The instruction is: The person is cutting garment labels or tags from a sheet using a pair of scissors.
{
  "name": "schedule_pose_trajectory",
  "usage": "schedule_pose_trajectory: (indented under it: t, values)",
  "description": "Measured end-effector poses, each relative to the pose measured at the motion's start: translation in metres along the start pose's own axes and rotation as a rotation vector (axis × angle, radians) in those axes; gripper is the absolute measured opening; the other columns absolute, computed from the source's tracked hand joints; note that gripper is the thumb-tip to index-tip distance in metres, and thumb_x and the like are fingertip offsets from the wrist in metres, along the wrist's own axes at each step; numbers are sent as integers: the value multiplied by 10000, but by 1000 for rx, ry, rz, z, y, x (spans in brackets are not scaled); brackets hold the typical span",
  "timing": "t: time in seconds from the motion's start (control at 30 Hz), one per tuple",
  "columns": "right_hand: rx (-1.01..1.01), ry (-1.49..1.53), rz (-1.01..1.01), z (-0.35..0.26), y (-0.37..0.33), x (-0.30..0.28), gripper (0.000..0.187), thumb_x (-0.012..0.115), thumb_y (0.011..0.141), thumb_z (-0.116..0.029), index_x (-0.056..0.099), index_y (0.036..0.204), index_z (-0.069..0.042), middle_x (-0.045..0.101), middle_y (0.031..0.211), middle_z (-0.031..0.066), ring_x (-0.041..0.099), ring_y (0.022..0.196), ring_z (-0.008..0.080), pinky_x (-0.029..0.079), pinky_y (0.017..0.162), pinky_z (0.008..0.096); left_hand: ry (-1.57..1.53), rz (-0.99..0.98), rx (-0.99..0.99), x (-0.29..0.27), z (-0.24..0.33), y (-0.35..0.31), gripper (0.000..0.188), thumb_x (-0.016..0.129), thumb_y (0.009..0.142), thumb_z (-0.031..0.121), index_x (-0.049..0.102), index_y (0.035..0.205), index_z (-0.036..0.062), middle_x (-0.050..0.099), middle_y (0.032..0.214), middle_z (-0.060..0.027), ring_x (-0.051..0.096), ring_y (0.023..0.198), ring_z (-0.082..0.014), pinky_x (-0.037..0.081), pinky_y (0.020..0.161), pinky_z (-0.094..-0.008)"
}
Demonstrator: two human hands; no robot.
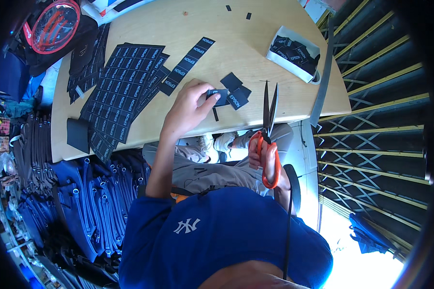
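Between the thumb and fingers of my left hand (193,106) is a small black label (219,98), held just above the table near its front edge. Several cut black labels (237,98) lie in a loose pile right beside it. My right hand (265,159) grips orange-handled scissors (270,113), their blades slightly apart and pointing away from me, to the right of the pile. A strip of uncut labels (188,65) lies beyond my left hand. Large black sheets printed with rows of labels (123,86) overlap on the left of the table.
A white box (294,72) with cut labels stands at the right. A long dark strip (324,72) lies along the table's right edge. Red-rimmed racket-like object (56,26) at far left. Blue straps (99,202) hang below left; a folding metal gate (371,120) stands right.
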State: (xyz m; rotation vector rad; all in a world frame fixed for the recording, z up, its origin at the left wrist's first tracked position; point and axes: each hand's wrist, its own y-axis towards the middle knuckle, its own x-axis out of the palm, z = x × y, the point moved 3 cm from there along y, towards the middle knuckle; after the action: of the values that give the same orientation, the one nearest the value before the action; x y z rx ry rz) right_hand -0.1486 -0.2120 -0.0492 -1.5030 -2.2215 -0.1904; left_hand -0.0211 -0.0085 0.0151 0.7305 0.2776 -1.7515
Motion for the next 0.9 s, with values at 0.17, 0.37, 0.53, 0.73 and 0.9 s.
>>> schedule_pose_trajectory:
  t: [0.17, 0.37, 0.53, 0.73, 0.9]
  values:
    - [48, 43, -2, 1, -6, 1, 536, 372, 897, -609, 389, 885, -73, 277, 715, -53, 239, 575, 22, 216, 501, 179, 308, 87, 193, 17, -6, 17, 258, 656, 820, 187, 586, 998, 14, 537, 1091, -123, 505, 1020, -286, 424, 867, -363]
    - [46, 64, 41, -4, -14, -2, 533, 362, 901, -607, 392, 878, -75, 278, 703, -51, 243, 573, 25, 226, 503, 183, 344, -10, 302, 22, 5, 23, 487, 693, 790, 301, 557, 1176, 37, 458, 1256, -137, 427, 1157, -293, 377, 984, -390]
    - [53, 45, 40, -5, -14, -5, 551, 370, 891, -620, 394, 870, -70, 279, 696, -51, 247, 571, 26, 225, 501, 184, 401, -76, 163, 40, 16, 20, 501, 701, 773, 304, 560, 1181, 49, 497, 1184, -136, 469, 1087, -292, 392, 961, -385]
    - [66, 51, 45, -5, -21, -10, 560, 391, 879, -633, 396, 849, -74, 277, 680, -59, 253, 558, 21, 224, 491, 186, 281, -90, 119, 45, 33, 17, 321, 689, 767, 148, 604, 1058, 43, 583, 941, -143, 566, 849, -306, 449, 743, -387]
    - [90, 49, 72, 0, -26, -19, 541, 396, 890, -614, 398, 844, -75, 277, 667, -66, 252, 537, 17, 217, 467, 187, 177, -37, 93, 45, 22, 21, 159, 659, 797, 64, 640, 942, 0, 623, 745, -115, 575, 603, -210, 450, 580, -317]
